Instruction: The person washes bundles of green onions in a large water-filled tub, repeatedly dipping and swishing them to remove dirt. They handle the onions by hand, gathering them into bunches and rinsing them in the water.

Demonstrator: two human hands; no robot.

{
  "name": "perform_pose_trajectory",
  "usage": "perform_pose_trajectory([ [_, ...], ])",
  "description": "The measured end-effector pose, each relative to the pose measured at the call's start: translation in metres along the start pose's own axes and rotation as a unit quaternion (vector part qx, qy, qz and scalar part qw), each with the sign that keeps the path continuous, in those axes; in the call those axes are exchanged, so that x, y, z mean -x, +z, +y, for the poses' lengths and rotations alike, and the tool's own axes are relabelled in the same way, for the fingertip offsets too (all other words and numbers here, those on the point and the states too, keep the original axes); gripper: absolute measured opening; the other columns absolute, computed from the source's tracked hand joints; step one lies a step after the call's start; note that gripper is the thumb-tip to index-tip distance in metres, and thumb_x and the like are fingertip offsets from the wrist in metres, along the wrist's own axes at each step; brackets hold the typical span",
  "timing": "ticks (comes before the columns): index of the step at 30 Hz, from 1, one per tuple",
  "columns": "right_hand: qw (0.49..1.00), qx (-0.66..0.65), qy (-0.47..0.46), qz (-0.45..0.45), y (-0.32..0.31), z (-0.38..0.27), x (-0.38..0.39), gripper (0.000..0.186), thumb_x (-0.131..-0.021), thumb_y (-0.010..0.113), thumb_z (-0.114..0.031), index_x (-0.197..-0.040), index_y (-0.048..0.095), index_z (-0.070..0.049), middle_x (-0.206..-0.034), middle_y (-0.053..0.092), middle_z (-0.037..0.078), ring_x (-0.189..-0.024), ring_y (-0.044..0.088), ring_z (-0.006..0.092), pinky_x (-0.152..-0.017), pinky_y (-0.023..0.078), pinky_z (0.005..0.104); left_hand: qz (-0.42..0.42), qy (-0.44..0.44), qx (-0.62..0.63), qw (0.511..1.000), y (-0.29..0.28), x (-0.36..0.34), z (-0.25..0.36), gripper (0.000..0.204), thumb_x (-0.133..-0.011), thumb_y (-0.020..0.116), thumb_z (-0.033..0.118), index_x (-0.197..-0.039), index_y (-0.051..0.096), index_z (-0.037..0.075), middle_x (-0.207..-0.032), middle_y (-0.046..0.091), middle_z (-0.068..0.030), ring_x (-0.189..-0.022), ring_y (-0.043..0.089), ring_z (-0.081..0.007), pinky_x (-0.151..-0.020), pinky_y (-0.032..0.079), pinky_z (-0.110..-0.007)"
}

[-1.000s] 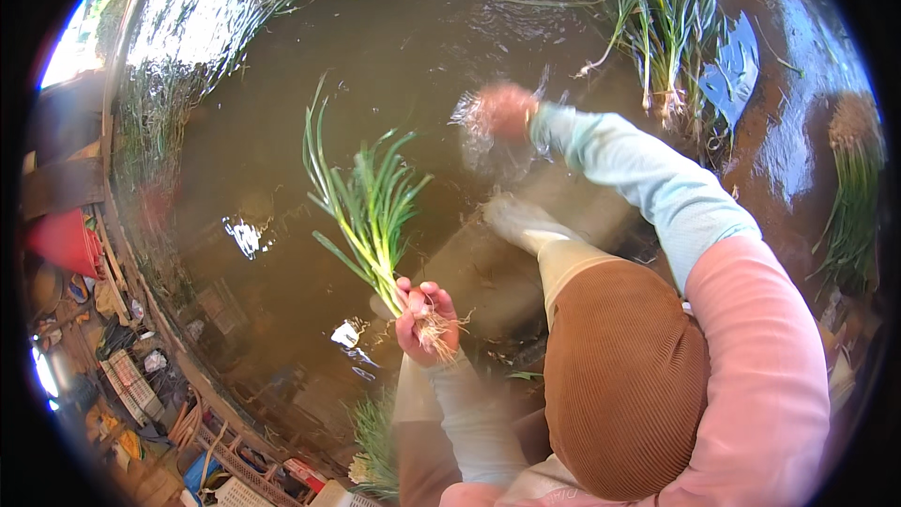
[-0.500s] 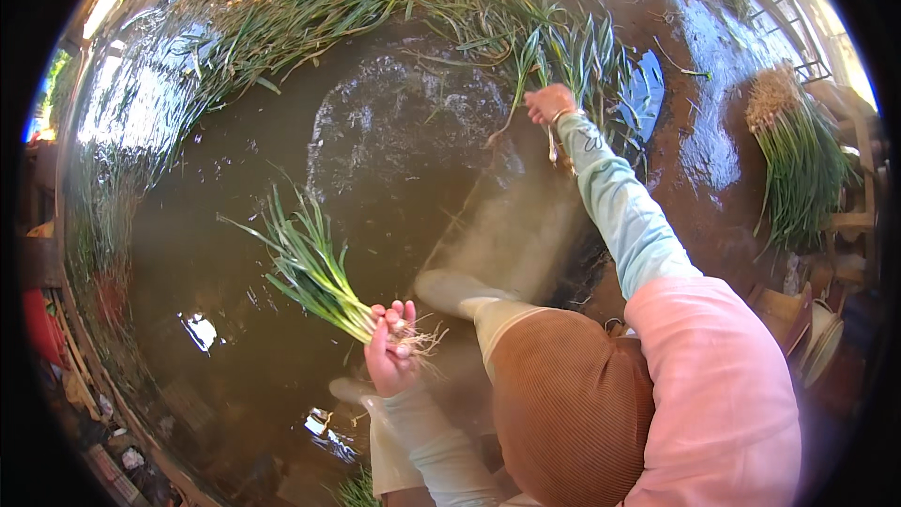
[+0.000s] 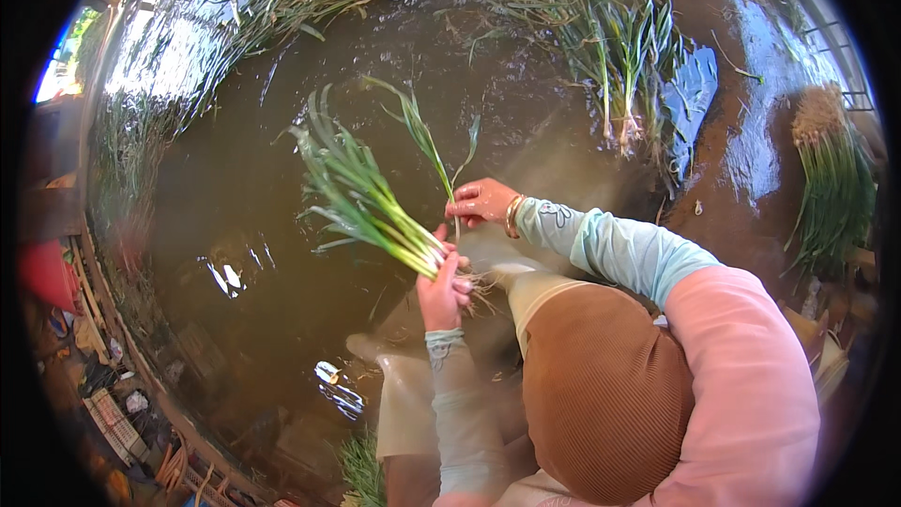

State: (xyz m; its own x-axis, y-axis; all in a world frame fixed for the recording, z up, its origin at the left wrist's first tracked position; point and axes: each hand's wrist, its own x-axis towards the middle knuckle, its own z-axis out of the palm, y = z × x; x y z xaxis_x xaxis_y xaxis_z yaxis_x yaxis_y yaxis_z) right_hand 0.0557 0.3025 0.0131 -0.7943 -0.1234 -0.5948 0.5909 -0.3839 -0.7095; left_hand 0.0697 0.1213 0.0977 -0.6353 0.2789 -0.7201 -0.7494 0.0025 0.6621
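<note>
**Over muddy water, both hands on green seedlings**

Along the left rim, a bank (image 3: 103, 347) held scattered clutter, with a red object (image 3: 42, 272) at its edge and a pale slatted crate (image 3: 113, 422) lower down. Brown water (image 3: 235, 225) spread from there across most of the view, catching bright glints near the lower middle.

Above the water, left of centre, a bundle of green seedlings (image 3: 361, 197) fanned up and to the left, its pale root end gathered in the left hand (image 3: 441, 291). That grip was closed around the base of the bundle, and the grey-sleeved forearm came up from the lower edge.

Just to the right, a single seedling (image 3: 427, 145) stood taller and thinner, its leaves bending over the water. The right hand (image 3: 481, 202) pinched its lower stem with closed fingers, just above and beside the left hand; a bangle sat at the wrist, and a light blue sleeve ran back to a pink upper sleeve. A brown hat (image 3: 605, 394) filled the lower right.

Farther right, at the top, a clump of seedlings (image 3: 629, 56) stood in the water. Near the right rim, a tied bundle (image 3: 831, 188) lay on wet mud, well apart from both hands.
</note>
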Motion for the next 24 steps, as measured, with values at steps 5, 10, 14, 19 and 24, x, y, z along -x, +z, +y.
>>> perform_pose_trajectory([
  [5,0.999,-0.006,0.016,0.038,0.007,0.017,-0.005,0.026,-0.086,0.068,-0.023,-0.101,0.061,-0.004,-0.085,0.063,0.003,-0.068,0.059,0.0084,-0.061,0.052,0.0235,-0.003,0.0,-0.037,0.999,-0.008,-0.004,-0.03,0.022,-0.09,0.056,0.012,-0.109,0.057,0.001,-0.084,0.061,-0.0063,-0.044,0.04,-0.0023,-0.033,0.025,-0.015],
  [10,0.996,0.036,0.004,0.079,0.001,0.007,-0.014,0.026,-0.087,0.067,-0.024,-0.098,0.06,-0.002,-0.08,0.064,0.005,-0.067,0.062,0.0108,-0.059,0.053,0.0238,-0.006,-0.038,-0.055,0.998,-0.011,0.001,-0.044,0.013,-0.091,0.057,0.011,-0.1,0.057,0.003,-0.099,0.062,-0.0081,-0.048,0.042,-0.0029,-0.038,0.031,-0.016],
  [14,0.991,0.086,0.001,0.098,0.003,0.011,-0.018,0.025,-0.087,0.066,-0.022,-0.095,0.061,0.001,-0.078,0.065,0.006,-0.067,0.062,0.0118,-0.061,0.054,0.025,-0.012,-0.014,-0.047,0.999,-0.009,0.004,-0.048,0.012,-0.091,0.056,0.011,-0.1,0.057,0.003,-0.098,0.062,-0.0067,-0.049,0.042,-0.0026,-0.038,0.031,-0.016],
  [19,0.969,-0.155,0.002,0.192,0.019,0.018,-0.016,0.018,-0.089,0.062,-0.015,-0.092,0.061,0.002,-0.079,0.065,0.007,-0.066,0.062,0.0144,-0.062,0.055,0.0269,-0.016,0.008,0.022,1.0,-0.011,0.004,-0.049,0.013,-0.091,0.056,0.009,-0.102,0.055,0.003,-0.098,0.061,-0.0079,-0.051,0.044,-0.0031,-0.039,0.031,-0.015],
  [24,0.85,-0.379,-0.22,0.294,-0.035,-0.054,-0.027,0.018,-0.091,0.058,-0.016,-0.082,0.055,-0.001,-0.079,0.062,0.011,-0.069,0.062,0.0203,-0.063,0.055,0.0307,-0.004,0.032,0.067,0.997,-0.015,0.02,-0.059,0.014,-0.09,0.056,0.008,-0.103,0.056,0.003,-0.095,0.062,-0.0089,-0.051,0.047,-0.0031,-0.037,0.031,-0.015],
])
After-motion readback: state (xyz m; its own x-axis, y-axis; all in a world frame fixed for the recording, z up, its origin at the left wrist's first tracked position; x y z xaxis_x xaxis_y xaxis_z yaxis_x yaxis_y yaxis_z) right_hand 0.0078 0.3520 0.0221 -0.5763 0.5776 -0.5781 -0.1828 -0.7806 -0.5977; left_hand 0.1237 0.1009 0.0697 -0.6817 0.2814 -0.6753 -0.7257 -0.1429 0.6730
